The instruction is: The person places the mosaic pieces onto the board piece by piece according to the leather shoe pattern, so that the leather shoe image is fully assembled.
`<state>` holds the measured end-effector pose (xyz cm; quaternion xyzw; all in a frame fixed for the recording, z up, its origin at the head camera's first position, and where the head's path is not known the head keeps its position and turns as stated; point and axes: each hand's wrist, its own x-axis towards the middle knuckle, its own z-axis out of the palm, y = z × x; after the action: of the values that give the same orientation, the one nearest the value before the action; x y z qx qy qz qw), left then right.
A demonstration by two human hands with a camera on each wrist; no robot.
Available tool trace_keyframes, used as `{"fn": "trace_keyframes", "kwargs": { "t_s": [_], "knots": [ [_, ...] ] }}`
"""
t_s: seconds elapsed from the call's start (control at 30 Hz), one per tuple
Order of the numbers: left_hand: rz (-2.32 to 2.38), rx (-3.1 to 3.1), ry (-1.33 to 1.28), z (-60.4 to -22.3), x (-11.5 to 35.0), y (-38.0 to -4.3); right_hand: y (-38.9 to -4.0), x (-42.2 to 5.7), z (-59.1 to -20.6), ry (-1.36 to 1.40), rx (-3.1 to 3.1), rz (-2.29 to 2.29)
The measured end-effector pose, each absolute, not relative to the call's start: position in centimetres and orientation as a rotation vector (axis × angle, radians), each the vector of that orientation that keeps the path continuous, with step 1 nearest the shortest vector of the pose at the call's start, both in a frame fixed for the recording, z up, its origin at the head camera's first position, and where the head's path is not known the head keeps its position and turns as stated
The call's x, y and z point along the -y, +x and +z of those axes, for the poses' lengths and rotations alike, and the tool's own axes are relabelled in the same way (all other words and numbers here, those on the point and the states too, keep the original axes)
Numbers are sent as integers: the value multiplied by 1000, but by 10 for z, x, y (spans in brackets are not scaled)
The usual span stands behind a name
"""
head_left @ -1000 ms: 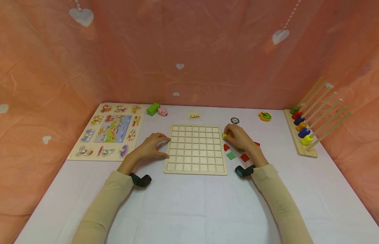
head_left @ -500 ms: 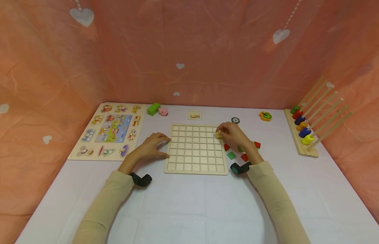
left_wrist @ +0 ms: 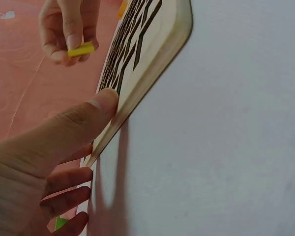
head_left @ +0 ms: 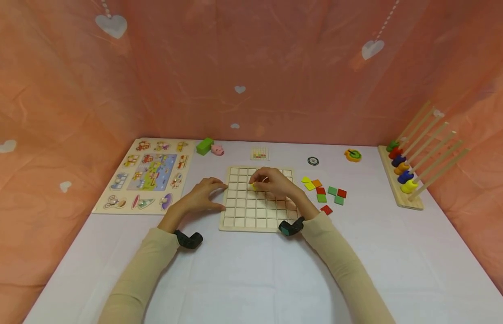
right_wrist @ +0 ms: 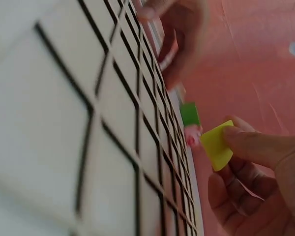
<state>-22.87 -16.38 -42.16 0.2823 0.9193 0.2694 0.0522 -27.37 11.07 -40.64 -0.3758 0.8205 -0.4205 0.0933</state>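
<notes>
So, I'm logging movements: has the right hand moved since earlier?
Yes, leftward in the head view: the right hand, pinching a yellow tile, has gone from beyond the right edge of the grid board to over it.

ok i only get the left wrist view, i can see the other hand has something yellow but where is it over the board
Observer: In the head view, the yellow tile, pinched by the right hand, shows against the far half of the board, a little left of centre.
Operator: got it, any more tiles lying about
Observer: Yes, loose tiles in yellow, orange, red and green lie on the table to the right of the board.
Operator: and that green bit behind my fingers, anything next to it
Observer: That looks to be the green block, with a pink pig figure right beside it.
</notes>
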Motion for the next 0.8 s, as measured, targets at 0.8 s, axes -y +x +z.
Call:
{"fn": "trace_keyframes", "kwargs": {
  "t_s": [0.8],
  "knots": [
    [836, -2779, 838, -425, 166, -230, -269, -77, -436, -1246, -2556, -1192]
  ]
}}
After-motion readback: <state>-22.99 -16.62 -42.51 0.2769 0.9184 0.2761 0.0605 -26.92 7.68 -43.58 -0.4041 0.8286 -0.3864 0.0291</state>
